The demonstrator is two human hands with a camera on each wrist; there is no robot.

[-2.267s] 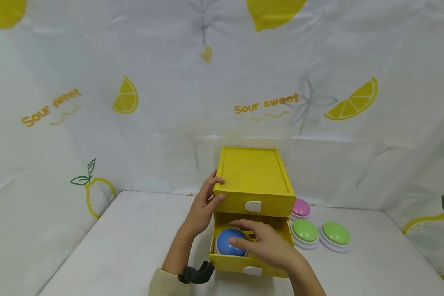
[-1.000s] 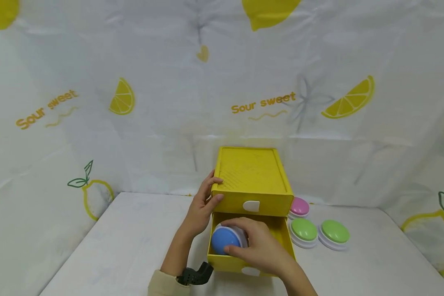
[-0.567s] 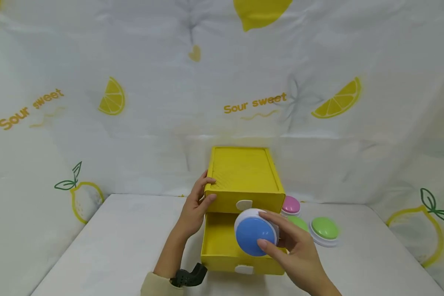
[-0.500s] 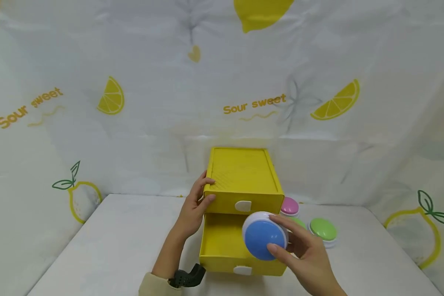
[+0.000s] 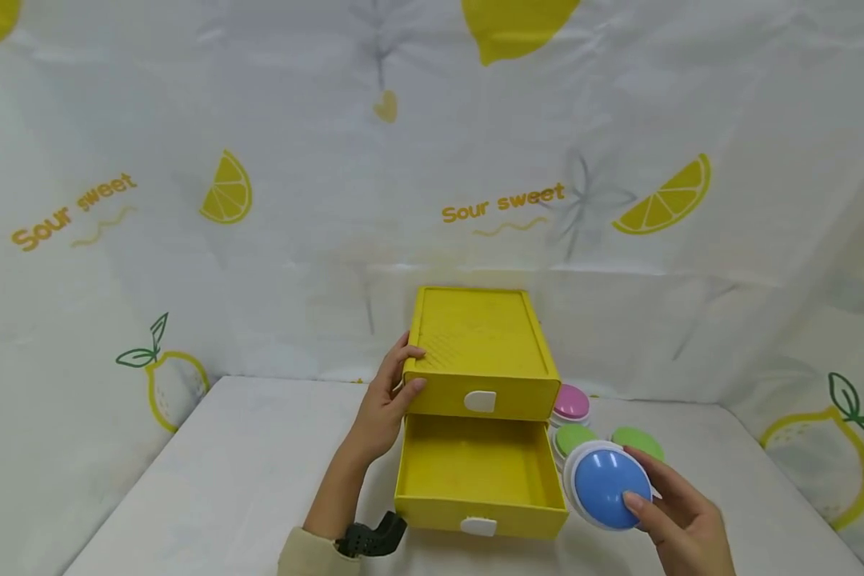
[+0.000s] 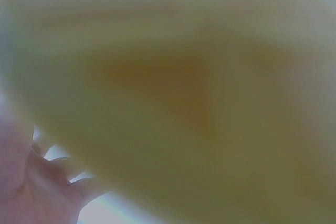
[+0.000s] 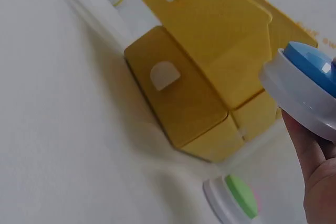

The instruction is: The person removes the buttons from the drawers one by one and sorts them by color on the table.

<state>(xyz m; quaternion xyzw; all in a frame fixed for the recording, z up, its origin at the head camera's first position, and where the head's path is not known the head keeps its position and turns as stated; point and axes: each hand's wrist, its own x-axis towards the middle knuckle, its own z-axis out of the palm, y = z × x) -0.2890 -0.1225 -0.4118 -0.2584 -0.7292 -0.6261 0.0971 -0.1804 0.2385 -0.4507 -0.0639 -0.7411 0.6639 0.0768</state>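
Observation:
My right hand (image 5: 691, 520) pinches a blue push button (image 5: 612, 490), a shiny dome on a white round base, tilted toward the head camera. It is held to the right of a yellow two-drawer box (image 5: 484, 328), whose lower drawer (image 5: 481, 512) is pulled out and has nothing in it. The upper drawer (image 5: 439, 396) is closed. My left hand (image 5: 380, 412) grips the box at its front left corner, thumb on the front and a finger over the top edge. In the left wrist view the yellow box (image 6: 157, 166) is a blur beside the hand.
Behind the blue button are a pink push button (image 5: 572, 400) and two green ones, one next to the box (image 5: 570, 438) and one farther right (image 5: 637, 440), partly hidden. All rest on a white table (image 5: 274, 464). A lemon-print sheet (image 5: 317, 240) hangs behind.
My right hand has taken hold of the blue push button in the lower drawer, lifted it out and carried it right, past the drawer's side. The left hand keeps its place on the box.

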